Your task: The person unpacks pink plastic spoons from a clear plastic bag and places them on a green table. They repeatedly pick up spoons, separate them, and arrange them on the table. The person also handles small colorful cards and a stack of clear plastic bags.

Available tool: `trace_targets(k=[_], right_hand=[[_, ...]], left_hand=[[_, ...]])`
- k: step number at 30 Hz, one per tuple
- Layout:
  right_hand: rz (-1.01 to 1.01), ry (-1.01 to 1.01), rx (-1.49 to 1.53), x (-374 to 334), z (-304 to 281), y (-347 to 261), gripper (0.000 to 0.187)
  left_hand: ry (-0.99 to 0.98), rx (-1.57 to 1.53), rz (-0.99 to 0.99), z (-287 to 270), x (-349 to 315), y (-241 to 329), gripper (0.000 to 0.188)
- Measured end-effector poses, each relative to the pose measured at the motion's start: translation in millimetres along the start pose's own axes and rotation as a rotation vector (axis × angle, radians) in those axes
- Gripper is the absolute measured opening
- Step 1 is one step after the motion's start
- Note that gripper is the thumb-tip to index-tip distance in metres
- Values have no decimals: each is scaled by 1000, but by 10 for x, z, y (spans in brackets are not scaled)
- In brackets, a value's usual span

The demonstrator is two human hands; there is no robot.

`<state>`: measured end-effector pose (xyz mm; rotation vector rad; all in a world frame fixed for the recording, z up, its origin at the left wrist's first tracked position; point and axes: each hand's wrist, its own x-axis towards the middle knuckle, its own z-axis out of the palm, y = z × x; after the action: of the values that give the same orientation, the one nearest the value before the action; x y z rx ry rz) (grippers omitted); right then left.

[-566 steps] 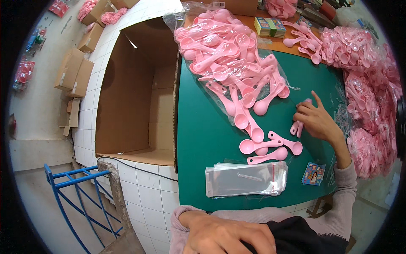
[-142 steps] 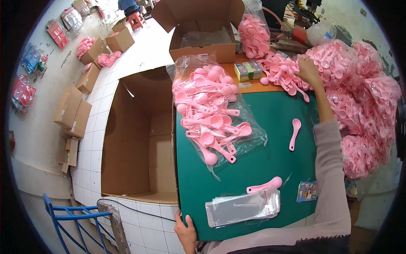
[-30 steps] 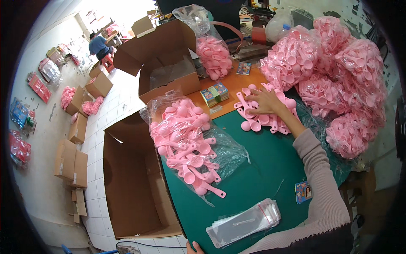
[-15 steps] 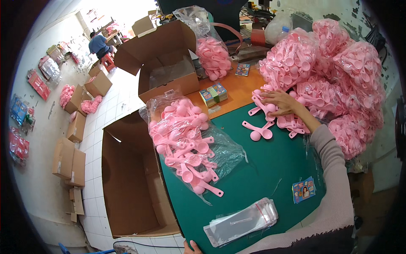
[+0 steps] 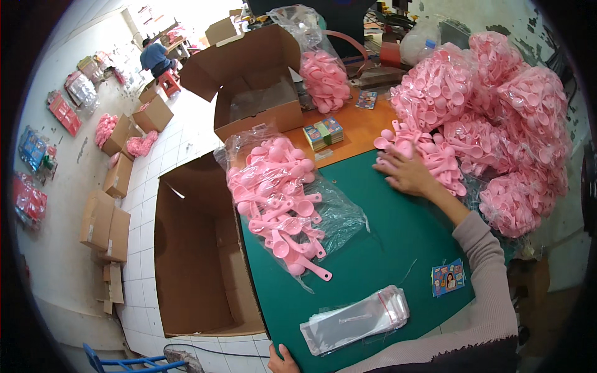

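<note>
My right hand (image 5: 407, 173) lies over the near left side of a heap of loose pink measuring spoons (image 5: 438, 163), its fingers stretched out and touching some of them. Some of the spoons are hidden under that hand. At the near edge of the green tabletop (image 5: 348, 248), my left hand (image 5: 283, 360) rests with thumb and a finger apart; the rest of it is cut off by the frame. Left of the middle, more pink spoons (image 5: 277, 180) spill from an open clear bag (image 5: 341, 208). A stack of clear plastic sleeves (image 5: 354, 320) lies near the front.
Several bulging bags of pink spoons (image 5: 522, 118) crowd the right side. Printed cards (image 5: 448, 278) lie at the front right, with a banded card stack (image 5: 323, 133) farther back. Open cardboard boxes (image 5: 205, 261) stand at the left. A person (image 5: 155, 57) sits far off.
My right hand has moved toward me and slightly left. The loose spoons that lay apart on the green surface are now gathered against the heap. The view has shifted a little.
</note>
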<state>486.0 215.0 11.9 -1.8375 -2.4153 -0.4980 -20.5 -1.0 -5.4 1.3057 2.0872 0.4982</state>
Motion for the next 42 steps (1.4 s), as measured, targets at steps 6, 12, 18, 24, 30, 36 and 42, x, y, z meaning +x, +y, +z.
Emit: trace_targets(k=[6, 12, 18, 24, 30, 36, 42], right_hand=[[-4, 184, -190, -122, -304, -37, 44], [-304, -102, 775, -75, -893, -1314, 23], [-128, -105, 563, 526, -634, -1991, 36], [-75, -200, 542, 1044, -512, -2120, 66], [-182, 6, 467, 748, -484, -2220, 63], [-224, -106, 439, 396, -529, -1923, 50], [-199, -69, 528, 307, -602, -1877, 60]], left_hand=[[-17, 10, -39, -26, -13, 54, 49], [77, -58, 72, -21, 1, 156, 40], [65, -118, 49, -37, -9, 149, 38], [62, -120, 56, -43, -9, 167, 35], [79, -114, 85, -27, -11, 148, 37], [145, -125, 79, -46, -39, 121, 34], [272, 226, 327, -378, 230, 127, 36]])
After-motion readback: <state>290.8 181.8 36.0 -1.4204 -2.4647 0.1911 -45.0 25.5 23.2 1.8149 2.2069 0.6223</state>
